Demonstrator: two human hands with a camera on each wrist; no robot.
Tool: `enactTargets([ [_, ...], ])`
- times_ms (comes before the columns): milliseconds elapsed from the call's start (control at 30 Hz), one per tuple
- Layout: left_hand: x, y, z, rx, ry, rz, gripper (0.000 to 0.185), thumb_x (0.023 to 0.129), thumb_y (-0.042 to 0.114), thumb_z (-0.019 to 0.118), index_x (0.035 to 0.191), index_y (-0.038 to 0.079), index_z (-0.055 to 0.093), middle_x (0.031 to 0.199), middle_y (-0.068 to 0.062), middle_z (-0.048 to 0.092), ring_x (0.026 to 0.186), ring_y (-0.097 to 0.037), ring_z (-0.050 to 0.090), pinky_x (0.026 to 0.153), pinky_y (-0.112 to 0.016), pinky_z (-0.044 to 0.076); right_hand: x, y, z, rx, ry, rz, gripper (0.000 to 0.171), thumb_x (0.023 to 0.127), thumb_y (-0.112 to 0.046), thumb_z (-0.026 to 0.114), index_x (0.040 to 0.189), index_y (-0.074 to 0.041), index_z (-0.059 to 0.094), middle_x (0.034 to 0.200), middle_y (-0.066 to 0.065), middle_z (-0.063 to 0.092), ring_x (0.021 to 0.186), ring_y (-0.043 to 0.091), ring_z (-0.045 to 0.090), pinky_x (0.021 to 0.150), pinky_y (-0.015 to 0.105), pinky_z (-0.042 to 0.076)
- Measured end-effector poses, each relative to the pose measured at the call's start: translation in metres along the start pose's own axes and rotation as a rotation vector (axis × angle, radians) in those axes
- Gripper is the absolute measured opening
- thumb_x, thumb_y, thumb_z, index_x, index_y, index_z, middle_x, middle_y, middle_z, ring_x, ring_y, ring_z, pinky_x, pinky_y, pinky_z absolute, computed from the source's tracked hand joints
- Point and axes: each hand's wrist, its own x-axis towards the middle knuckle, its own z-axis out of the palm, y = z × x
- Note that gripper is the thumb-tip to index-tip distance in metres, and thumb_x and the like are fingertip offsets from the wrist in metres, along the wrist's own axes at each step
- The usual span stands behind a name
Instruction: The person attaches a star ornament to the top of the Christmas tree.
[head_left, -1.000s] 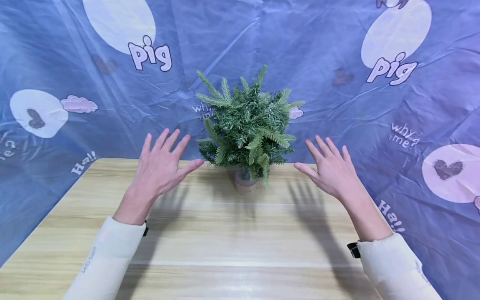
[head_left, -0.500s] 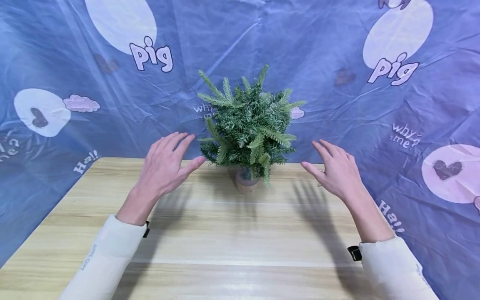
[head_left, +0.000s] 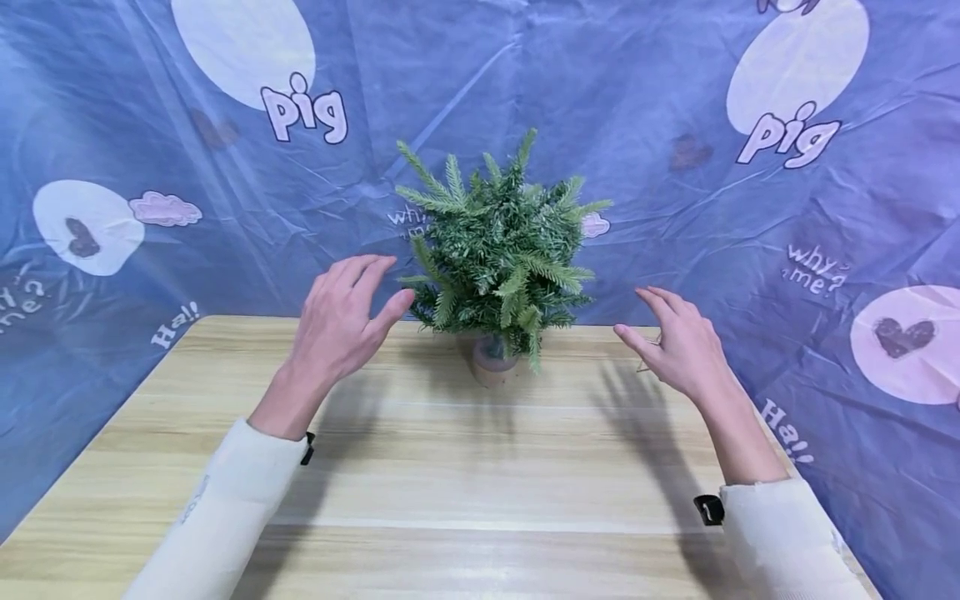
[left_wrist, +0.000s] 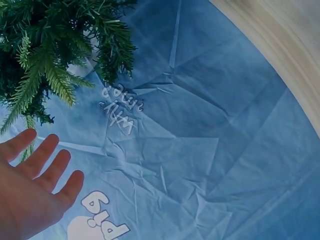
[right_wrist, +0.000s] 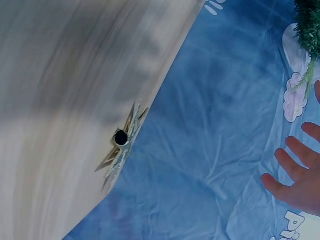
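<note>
A small artificial pine tree [head_left: 502, 250] stands upright on a pale round base [head_left: 492, 371] at the back of the table. My left hand [head_left: 333, 321] hovers just left of its branches, fingers loosely bent, holding nothing. On the other side, my right hand [head_left: 682, 350] is in the air apart from the tree, also holding nothing. In the right wrist view, a glittery, gold, pointed star-like ornament [right_wrist: 131, 131] with a dark round hole lies by the table edge. The right hand mostly hides it in the head view.
The wood-grain table [head_left: 450, 483] reaches back to a wrinkled blue printed cloth [head_left: 622, 100], which hangs behind it and along both sides. Shadows of both arms fall across the tabletop.
The spread fingers of both hands have drawn together and bent a little. My left hand has shifted right, closer to the tree; my right hand has drifted slightly right and down. The tree stays put.
</note>
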Motion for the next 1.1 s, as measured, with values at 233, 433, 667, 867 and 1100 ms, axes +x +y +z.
enactTargets([
  [233, 0.003, 0.001, -0.002, -0.009, 0.057, 0.003, 0.047, 0.094, 0.047, 0.047, 0.125, 0.014, 0.059, 0.124, -0.007, 0.061, 0.12, -0.028, 0.051, 0.094, -0.05, 0.042, 0.0, 0.01, 0.005, -0.004, -0.017, 0.008, 0.065, 0.088, -0.052, 0.056, 0.134, -0.008, 0.048, 0.138, 0.02, 0.046, 0.121, 0.047, 0.041, 0.089, 0.067, 0.034],
  [433, 0.009, 0.003, -0.003, -0.058, 0.048, -0.018, 0.046, 0.094, 0.045, 0.045, 0.126, 0.014, 0.058, 0.126, -0.006, 0.06, 0.12, -0.028, 0.051, 0.098, -0.049, 0.041, 0.0, 0.023, 0.008, 0.014, -0.049, 0.04, 0.064, 0.088, -0.051, 0.056, 0.135, -0.008, 0.047, 0.139, 0.02, 0.044, 0.123, 0.047, 0.039, 0.092, 0.067, 0.032],
  [667, 0.014, 0.005, -0.002, -0.129, 0.069, -0.035, 0.043, 0.093, 0.041, 0.049, 0.126, 0.013, 0.058, 0.124, -0.007, 0.061, 0.114, -0.027, 0.053, 0.094, -0.044, 0.044, -0.004, 0.034, 0.013, 0.062, -0.061, 0.055, 0.061, 0.089, -0.046, 0.057, 0.133, -0.005, 0.048, 0.136, 0.025, 0.045, 0.121, 0.049, 0.039, 0.092, 0.066, 0.033],
  [867, 0.02, 0.009, -0.001, -0.194, 0.101, 0.012, 0.042, 0.091, 0.037, 0.054, 0.124, 0.011, 0.059, 0.124, -0.007, 0.061, 0.115, -0.026, 0.052, 0.099, -0.041, 0.041, -0.005, 0.042, 0.018, 0.111, -0.057, 0.042, 0.06, 0.09, -0.042, 0.059, 0.133, -0.002, 0.048, 0.134, 0.028, 0.046, 0.121, 0.05, 0.039, 0.097, 0.064, 0.031],
  [1100, 0.027, 0.013, -0.001, -0.224, 0.103, 0.055, 0.041, 0.091, 0.034, 0.055, 0.125, 0.011, 0.058, 0.127, -0.006, 0.06, 0.121, -0.025, 0.05, 0.105, -0.041, 0.038, -0.002, 0.052, 0.019, 0.145, -0.047, 0.05, 0.062, 0.088, -0.042, 0.062, 0.133, -0.002, 0.048, 0.135, 0.026, 0.046, 0.124, 0.048, 0.037, 0.101, 0.062, 0.027],
])
